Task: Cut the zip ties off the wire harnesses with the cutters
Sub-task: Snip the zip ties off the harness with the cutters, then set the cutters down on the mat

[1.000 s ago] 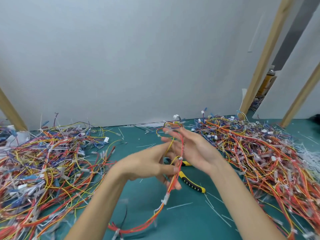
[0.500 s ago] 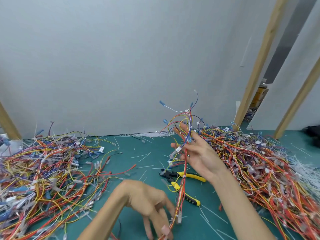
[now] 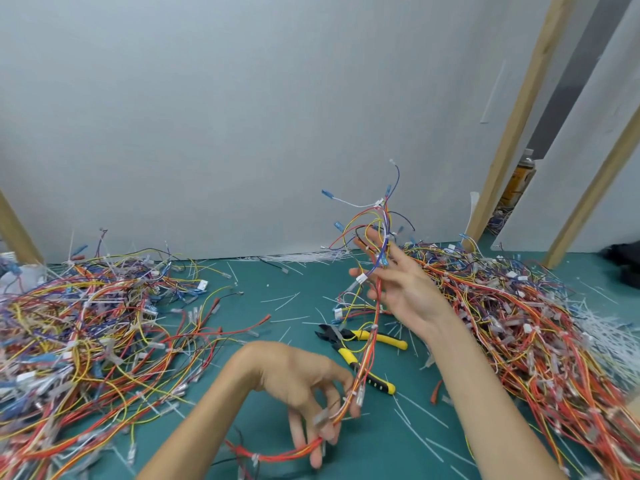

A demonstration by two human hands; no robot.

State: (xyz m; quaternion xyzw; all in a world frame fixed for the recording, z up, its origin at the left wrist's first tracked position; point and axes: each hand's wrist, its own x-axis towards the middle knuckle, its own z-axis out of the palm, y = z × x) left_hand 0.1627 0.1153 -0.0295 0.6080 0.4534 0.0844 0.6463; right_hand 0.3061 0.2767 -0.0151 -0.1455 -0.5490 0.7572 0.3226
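Green mat, left fingers pinch wire harness low, right fingers pinch it high (cutters beneath)

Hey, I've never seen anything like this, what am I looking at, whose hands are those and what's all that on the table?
No machine: a person wears a camera on the head, so you look down at their own hands. The right hand holds the top of one harness, a bundle of coloured wires; the left hand pinches its lower end. Yellow-handled cutters lie unheld on the green table, between the left pile and right pile of wires, among white cut ties.
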